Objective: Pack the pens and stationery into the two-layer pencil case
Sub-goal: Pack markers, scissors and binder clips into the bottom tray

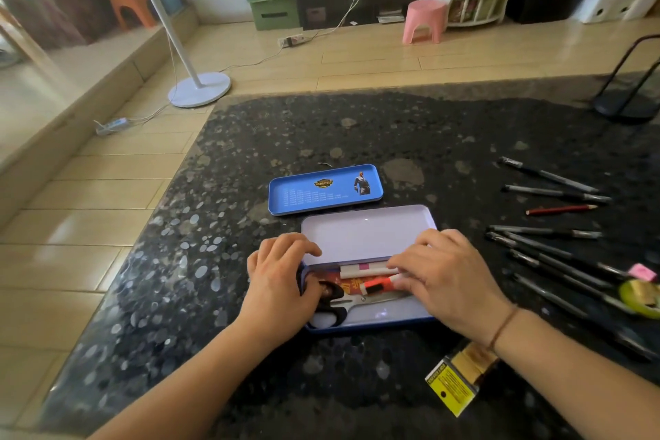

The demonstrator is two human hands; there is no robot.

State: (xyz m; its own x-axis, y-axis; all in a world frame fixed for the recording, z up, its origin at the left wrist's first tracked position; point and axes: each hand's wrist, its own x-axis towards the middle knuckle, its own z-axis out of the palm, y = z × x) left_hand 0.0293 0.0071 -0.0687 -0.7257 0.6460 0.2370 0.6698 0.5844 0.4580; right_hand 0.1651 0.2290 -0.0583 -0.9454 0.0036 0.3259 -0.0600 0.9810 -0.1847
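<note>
The blue tin pencil case (368,323) lies open near the table's front, its white lid (368,232) tilted back. Inside lie black-handled scissors (335,311), white sticks (360,270) and an orange-and-white marker (378,284). My left hand (282,279) grips the case's left end. My right hand (446,279) rests over the right end, fingertips on the marker. The blue inner tray (325,189) sits apart behind the case. Several dark pens (546,243) and a red pencil (560,209) lie at the right.
A yellow box (457,382) lies by my right wrist. A pink eraser (643,271) and a green tape roll (639,298) sit at the far right edge. A black wire stand (628,100) occupies the back right corner. Floor drops off beyond the table's left edge.
</note>
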